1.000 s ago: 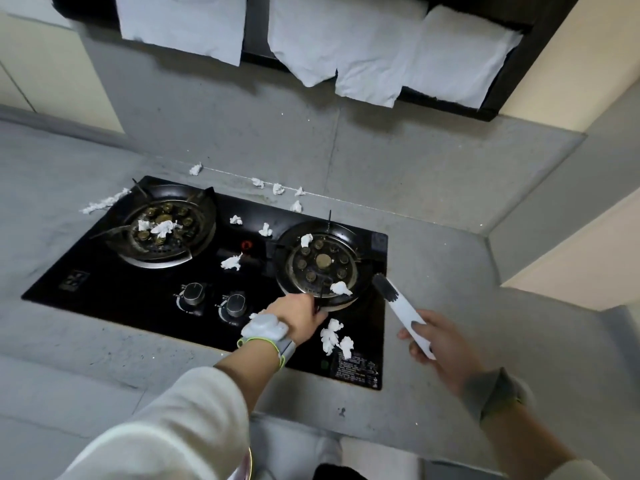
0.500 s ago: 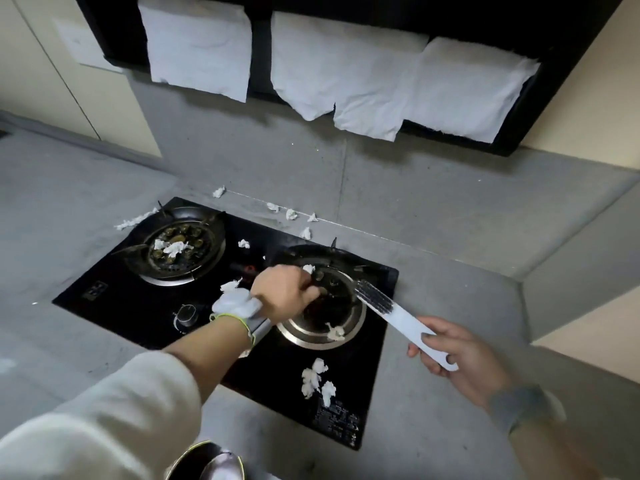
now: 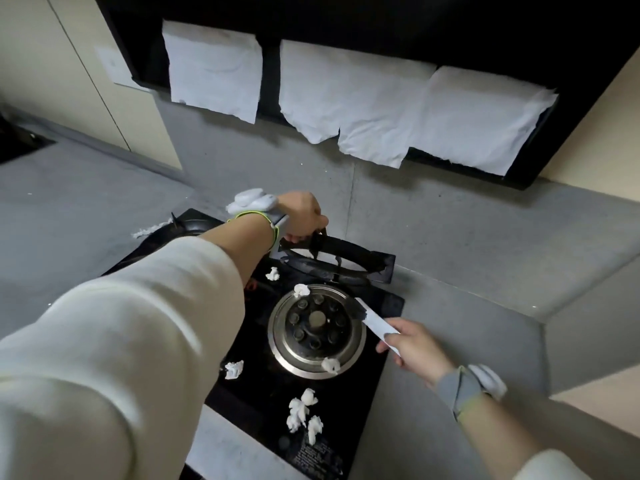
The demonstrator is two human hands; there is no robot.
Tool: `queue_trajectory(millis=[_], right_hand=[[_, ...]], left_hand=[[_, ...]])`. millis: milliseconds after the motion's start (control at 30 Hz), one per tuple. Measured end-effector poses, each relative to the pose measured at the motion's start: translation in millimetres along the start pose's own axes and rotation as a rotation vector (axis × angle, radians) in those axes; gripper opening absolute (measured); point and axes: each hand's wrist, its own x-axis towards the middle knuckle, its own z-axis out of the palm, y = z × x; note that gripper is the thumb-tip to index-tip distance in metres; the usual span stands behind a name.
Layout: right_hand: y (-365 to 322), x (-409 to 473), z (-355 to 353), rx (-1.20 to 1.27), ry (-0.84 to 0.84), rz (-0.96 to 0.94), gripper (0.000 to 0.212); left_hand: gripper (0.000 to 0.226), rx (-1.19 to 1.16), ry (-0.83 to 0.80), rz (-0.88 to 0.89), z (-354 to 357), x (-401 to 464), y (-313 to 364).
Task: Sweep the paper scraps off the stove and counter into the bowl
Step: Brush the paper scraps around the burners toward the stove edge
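Left hand (image 3: pixel 304 216) holds the lifted black iron pan support (image 3: pixel 341 258), right hand (image 3: pixel 414 348) pinches the white-handled brush (image 3: pixel 375 320) — crumpled white paper scraps (image 3: pixel 303 410) look feather-light, easily scattered.

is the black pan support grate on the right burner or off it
Off: the left hand holds the black pan support grate raised behind the bare round steel burner.

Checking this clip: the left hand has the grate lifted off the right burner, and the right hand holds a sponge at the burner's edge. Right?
Not quite. The head view shows the right hand holding a brush, not a sponge, its bristles at the burner edge. The rest holds: the left hand has the grate lifted off that burner.
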Motion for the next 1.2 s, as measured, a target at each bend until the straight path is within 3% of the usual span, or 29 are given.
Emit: queue_trajectory(millis=[200, 300, 467, 600, 800, 867, 1033, 1200], right_hand=[[-46, 41, 58, -0.447, -0.018, -0.119, 0.017], [-72, 60, 78, -0.604, 0.024, -0.099, 0.026], [-85, 88, 101, -0.739, -0.026, -0.062, 0.026], [-87, 99, 109, -0.849, -0.047, -0.161, 0.024], [-92, 91, 104, -1.051, -0.365, -0.329, 0.016], [-84, 82, 105, -1.044, -0.415, -0.338, 0.012], [-73, 38, 85, -1.006, -0.428, -0.368, 0.030], [-21, 1, 37, -0.512, -0.261, -0.212, 0.038]], left_hand=[[0.042, -0.001, 0.041, 0.004, 2, 13, 10], [0.044, 0.048, 0.069, 0.026, 6, 17, 15], [0.045, 0.097, 0.073, 0.093, 12, 20, 22], [0.043, 0.127, 0.079, 0.140, 15, 19, 21], [0.032, 0.148, 0.076, 0.204, 15, 12, 16], [0.031, 0.163, 0.072, 0.213, 15, 11, 12], [0.030, 0.162, 0.079, 0.221, 22, 1, -3], [0.027, 0.120, 0.134, 0.210, 36, -12, -20]])
